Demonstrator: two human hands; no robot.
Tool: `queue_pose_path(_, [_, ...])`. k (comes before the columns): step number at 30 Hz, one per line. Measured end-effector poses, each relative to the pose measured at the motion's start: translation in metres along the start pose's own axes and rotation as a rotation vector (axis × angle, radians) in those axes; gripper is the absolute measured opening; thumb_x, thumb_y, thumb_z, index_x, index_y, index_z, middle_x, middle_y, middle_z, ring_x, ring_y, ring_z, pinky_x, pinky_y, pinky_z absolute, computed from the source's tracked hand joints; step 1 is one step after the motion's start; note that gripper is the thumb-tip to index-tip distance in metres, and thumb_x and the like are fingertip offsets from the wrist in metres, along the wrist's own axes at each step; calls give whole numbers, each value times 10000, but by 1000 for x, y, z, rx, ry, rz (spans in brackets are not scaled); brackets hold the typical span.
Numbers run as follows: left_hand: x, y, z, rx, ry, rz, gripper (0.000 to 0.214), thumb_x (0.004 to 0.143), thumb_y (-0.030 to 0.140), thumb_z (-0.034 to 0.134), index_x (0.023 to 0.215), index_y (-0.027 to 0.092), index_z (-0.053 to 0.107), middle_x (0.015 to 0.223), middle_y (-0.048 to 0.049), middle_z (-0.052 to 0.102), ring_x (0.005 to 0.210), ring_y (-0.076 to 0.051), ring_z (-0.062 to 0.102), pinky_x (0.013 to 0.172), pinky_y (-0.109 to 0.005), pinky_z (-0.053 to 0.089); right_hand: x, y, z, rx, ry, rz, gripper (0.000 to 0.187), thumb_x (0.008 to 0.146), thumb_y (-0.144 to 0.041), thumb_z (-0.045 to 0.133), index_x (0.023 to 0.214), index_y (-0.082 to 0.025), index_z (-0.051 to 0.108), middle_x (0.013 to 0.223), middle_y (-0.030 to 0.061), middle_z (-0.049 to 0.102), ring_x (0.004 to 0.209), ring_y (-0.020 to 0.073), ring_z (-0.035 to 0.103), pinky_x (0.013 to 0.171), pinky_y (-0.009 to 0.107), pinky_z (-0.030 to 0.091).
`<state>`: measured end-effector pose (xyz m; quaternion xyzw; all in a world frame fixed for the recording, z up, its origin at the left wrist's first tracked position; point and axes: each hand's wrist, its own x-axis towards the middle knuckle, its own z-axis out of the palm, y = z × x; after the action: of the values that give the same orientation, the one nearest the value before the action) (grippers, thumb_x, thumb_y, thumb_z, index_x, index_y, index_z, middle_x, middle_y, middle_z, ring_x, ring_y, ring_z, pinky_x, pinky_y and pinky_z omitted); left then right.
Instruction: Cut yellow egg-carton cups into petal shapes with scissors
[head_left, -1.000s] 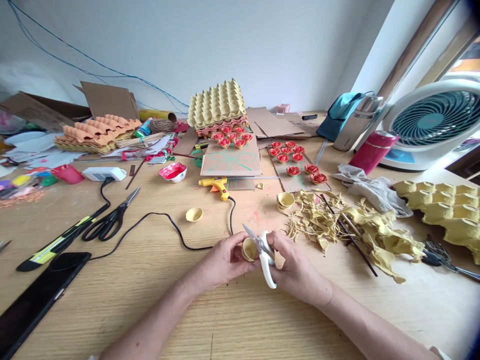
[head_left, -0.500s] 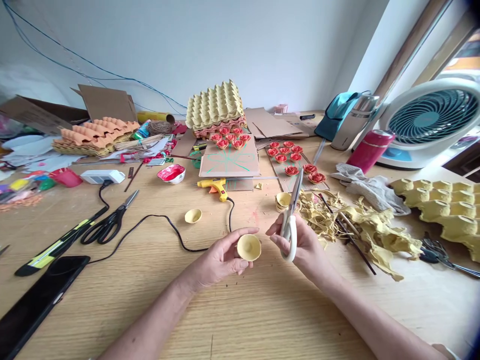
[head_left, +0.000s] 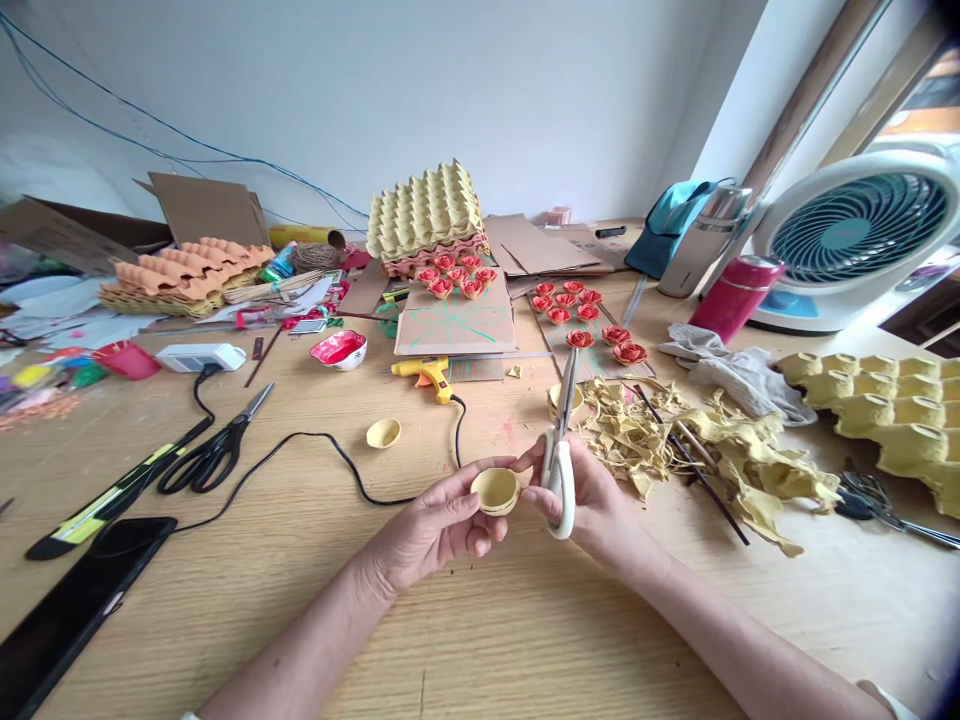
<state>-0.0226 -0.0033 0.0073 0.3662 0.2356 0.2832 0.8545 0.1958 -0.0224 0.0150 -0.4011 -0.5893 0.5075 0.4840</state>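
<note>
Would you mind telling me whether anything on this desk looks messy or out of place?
Yes: a ragged heap of yellow scraps sprawls over the desk beside the right hand, and the glue gun trails its cord loosely towards the left hand holding the cup. The scissors point blades up.

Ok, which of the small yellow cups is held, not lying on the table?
The cup in the left hand, beside the white-handled scissors in the right hand. The other single cup lies on the table near the black cable.
</note>
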Motion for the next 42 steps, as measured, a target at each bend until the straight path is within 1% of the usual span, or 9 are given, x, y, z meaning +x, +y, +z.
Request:
queue_pose_path(4, [-1,1,2,34,32,35,487,878,263,665,1354,218,571,1186,-117,621,825,-129,622,593,-189,451,-1,-1,3,41,-19,7,380,804,-456,760,1005,-226,534,1044,51,666,792,164,609,694,299,489])
queue_pose_path(10, [-1,0,9,164,122,116,459,916,304,625,1364,236,557,1305,-125,597,1033,-213,634,772,-274,529,-2,3,2,36,-37,22,396,804,-448,771,1050,-232,551,976,34,632,805,178,606,713,316,515])
queue_pose_path(15, [8,-9,12,490,278,350,469,764,303,794,1191,219,621,1171,-83,612,864,-163,615,650,-231,514,-2,4,2,-102,-43,6,412,808,-439,763,1100,-229,562,937,19,572,821,176,559,723,300,487])
queue_pose_path(18, [9,-13,13,614,353,455,432,738,282,817,1126,206,644,1145,-74,581,892,-158,606,702,-226,518,-2,6,4,-101,-68,20,428,802,-439,765,1110,-230,552,946,22,563,838,180,556,719,295,488])
queue_pose_path(22, [7,-13,16,666,355,416,424,826,329,730,1218,217,610,1216,-107,570,922,-187,612,632,-218,532,-2,10,4,-83,-66,14,444,801,-420,771,1128,-240,531,962,20,552,845,180,554,731,303,493])
queue_pose_path(25, [5,-11,19,627,342,347,418,868,357,671,1250,213,583,1201,-110,598,869,-185,619,556,-216,532,-2,11,4,-114,-48,-10,438,807,-406,768,1140,-251,528,962,16,552,859,184,554,755,314,497])
queue_pose_path(30, [7,-7,21,471,286,302,426,825,330,727,1199,188,580,1066,-82,645,840,-172,624,555,-212,547,-3,7,7,-170,-14,-7,417,795,-434,775,1089,-240,553,878,6,566,827,193,569,736,324,509])
queue_pose_path(37, [7,-7,16,100,272,174,378,884,400,663,1169,162,594,900,-55,675,744,-147,676,608,-233,556,1,6,6,26,-27,102,453,795,-500,756,1097,-225,561,809,-10,593,707,155,567,643,283,483])
queue_pose_path(42, [8,-10,12,-22,226,148,337,909,352,642,1158,127,613,904,-68,699,730,-136,686,611,-217,553,1,5,6,22,-19,44,440,789,-479,774,1086,-230,567,818,-8,600,717,153,563,651,282,473])
